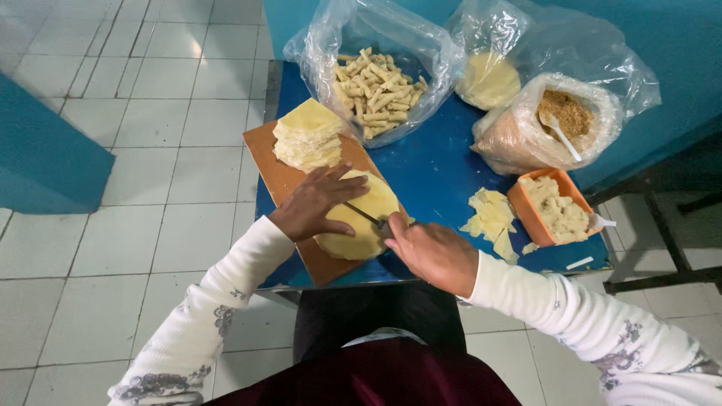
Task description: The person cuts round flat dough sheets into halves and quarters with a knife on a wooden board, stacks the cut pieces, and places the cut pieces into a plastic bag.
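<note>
1. This is looking like a small food-preparation spot, a home kitchen corner or a modest snack-making stall; the view is not telling which.
2. A small blue table [444, 173] is standing on a pale tiled floor [150, 150] beside blue walls [677, 45].
3. Clear plastic bags are sitting open on it, one holding rolled pastry sticks [380, 90], another a brown crumbly filling [565, 113].
4. A wooden cutting board [282, 180] is carrying stacked dough sheets [308, 135], and an orange tub [530, 218] is holding pale pieces.
</note>
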A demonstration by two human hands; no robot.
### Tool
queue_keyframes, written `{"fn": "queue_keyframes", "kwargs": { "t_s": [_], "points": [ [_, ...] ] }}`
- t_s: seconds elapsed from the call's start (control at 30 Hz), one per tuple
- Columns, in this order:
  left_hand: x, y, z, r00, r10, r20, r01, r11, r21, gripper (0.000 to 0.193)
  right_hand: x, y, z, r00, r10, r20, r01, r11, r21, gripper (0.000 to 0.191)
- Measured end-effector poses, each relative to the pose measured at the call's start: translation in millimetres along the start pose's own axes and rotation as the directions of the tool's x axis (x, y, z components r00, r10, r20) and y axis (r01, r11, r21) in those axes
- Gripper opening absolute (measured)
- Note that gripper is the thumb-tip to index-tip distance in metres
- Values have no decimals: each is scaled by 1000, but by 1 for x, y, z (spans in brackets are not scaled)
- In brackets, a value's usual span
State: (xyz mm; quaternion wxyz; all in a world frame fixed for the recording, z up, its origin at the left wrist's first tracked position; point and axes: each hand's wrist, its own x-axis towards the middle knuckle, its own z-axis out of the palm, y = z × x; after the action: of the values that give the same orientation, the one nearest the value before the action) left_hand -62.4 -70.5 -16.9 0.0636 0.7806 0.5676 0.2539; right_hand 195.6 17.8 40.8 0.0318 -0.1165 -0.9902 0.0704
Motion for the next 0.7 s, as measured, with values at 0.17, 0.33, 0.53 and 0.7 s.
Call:
{"fn": "queue_keyframes", "kwargs": {
  "t_s": [0.17, 0.33, 0.53, 0.7],
  "points": [
    [-1, -3, 6, 998, -30, 60, 27, 999, 39, 86, 12, 7, 4, 998, -13, 64, 8, 996, 89, 29],
    [-2, -4, 7, 996, -25, 80, 27, 999, -18, 87, 31, 2, 16, 996, 35, 87, -46, 992, 120, 27],
    [-4, -2, 3, 986, -113, 119, 120, 992, -47, 86, 20, -3, 7, 995, 30, 90, -40, 993, 110, 28],
    [-5, -1, 4, 986, -127, 109, 132, 990, -40, 86, -4, 2, -8, 990, 54, 129, -61, 997, 47, 31]
  ]
}}
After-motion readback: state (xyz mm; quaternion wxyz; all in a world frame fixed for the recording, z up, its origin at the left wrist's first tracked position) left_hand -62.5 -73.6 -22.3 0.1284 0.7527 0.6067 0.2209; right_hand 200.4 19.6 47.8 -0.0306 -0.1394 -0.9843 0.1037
